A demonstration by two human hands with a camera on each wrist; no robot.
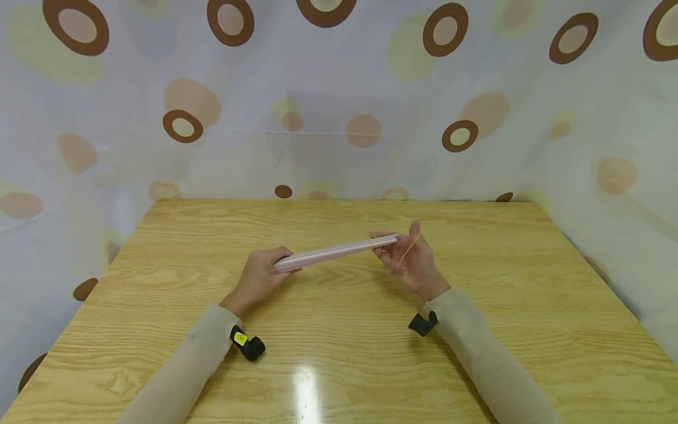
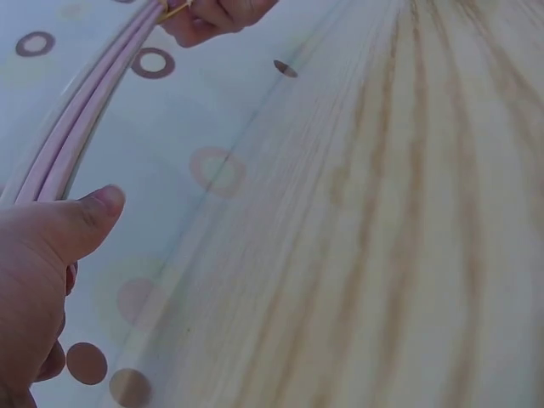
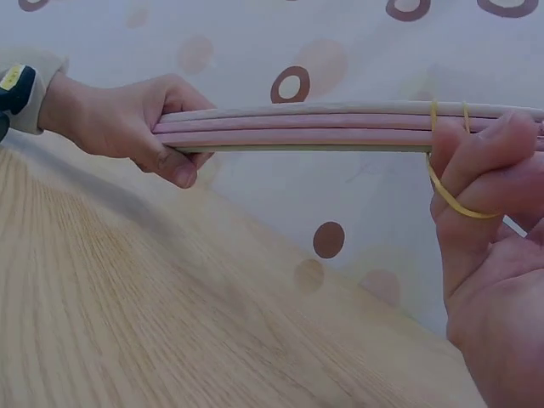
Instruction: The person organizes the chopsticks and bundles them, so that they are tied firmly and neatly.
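A bundle of long, thin pale pink and white sticks [image 1: 333, 252] is held up above the table, rising slightly to the right. My left hand [image 1: 258, 275] grips its left end, thumb on the near side. At the other end, my right hand [image 1: 415, 262] has its fingers curled at the bundle. A yellow rubber band [image 3: 459, 206] wraps round the sticks there and stretches over the right fingers and thumb. In the right wrist view the sticks [image 3: 297, 128] lie flat against each other; the fingers hide part of their right end.
Beneath both hands spreads a wood-grain table [image 1: 328, 330]. A white curtain [image 1: 328, 70] with brown and beige circles hangs behind it and along its sides. Black wrist cameras sit on both sleeves [image 1: 477, 341].
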